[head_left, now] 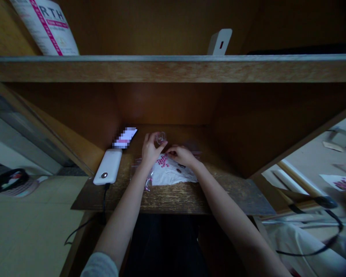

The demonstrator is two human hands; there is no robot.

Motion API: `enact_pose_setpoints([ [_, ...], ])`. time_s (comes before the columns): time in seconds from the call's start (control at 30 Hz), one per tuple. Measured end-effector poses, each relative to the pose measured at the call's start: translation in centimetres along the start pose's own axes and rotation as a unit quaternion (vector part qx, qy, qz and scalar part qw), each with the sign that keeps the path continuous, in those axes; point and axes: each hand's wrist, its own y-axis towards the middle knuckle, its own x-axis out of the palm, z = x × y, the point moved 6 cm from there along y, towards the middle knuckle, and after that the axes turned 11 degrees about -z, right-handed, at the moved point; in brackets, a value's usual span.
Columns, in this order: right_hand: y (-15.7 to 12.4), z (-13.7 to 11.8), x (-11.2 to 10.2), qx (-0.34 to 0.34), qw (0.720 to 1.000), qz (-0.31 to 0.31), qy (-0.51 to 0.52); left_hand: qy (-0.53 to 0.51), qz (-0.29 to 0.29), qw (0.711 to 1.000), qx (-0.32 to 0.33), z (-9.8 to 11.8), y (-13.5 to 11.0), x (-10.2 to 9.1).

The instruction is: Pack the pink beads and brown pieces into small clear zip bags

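In the middle of the desk, my left hand (151, 150) grips a small clear plastic container (160, 137) between thumb and fingers. Close by on the right, my right hand (181, 154) has its fingertips pinched together above a white tissue (170, 176); whatever sits in the pinch is too small to make out. Pink beads (162, 161) lie in a loose group on the tissue, just below both hands. A small dark piece (179, 170) rests there too, near my right wrist. Clear plastic bags (148, 182) with pink contents lie at the tissue's left edge.
A white power bank (108, 167) with a black cable (104, 204) lies left, and a lit phone (125, 137) is behind it. Overhead runs a shelf edge (173, 69), holding a printed white container (50, 29) and a white box (220, 42). A basket (17, 186) stands on the floor.
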Motion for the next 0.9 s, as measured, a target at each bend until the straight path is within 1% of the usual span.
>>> enact_pose_setpoints([
  [0.17,0.2,-0.1,0.4,-0.005,1.000,-0.006,0.009,-0.013,-0.005,1.000,-0.004,0.0,0.0,0.1],
  [0.37,0.3,-0.3,0.4,0.000,1.000,0.004,0.022,-0.021,-0.004,1.000,0.005,0.2,0.1,0.1],
  [0.47,0.2,0.2,-0.3,0.000,0.999,0.028,0.034,-0.049,-0.006,0.999,-0.001,-0.1,0.2,0.2],
  [0.53,-0.1,1.2,-1.3,0.021,0.997,0.066,0.043,-0.090,-0.013,0.996,-0.021,-0.7,0.4,0.5],
  [0.63,-0.8,2.7,-3.0,0.056,0.982,0.143,0.107,-0.181,-0.049,0.981,-0.050,-1.5,0.6,1.6],
  [0.7,-1.3,3.3,-4.0,0.059,0.962,0.198,0.180,-0.240,-0.095,0.964,-0.054,-1.6,0.7,2.6],
  [0.77,-1.6,3.3,-4.8,0.051,0.938,0.241,0.243,-0.279,-0.145,0.948,-0.051,-1.4,0.6,3.4],
  [0.83,-1.7,2.8,-5.3,0.042,0.924,0.257,0.280,-0.289,-0.180,0.939,-0.048,-0.9,0.4,3.9],
  [0.9,-1.6,1.8,-5.4,0.025,0.920,0.246,0.302,-0.281,-0.200,0.938,-0.042,-0.5,0.2,4.0],
])
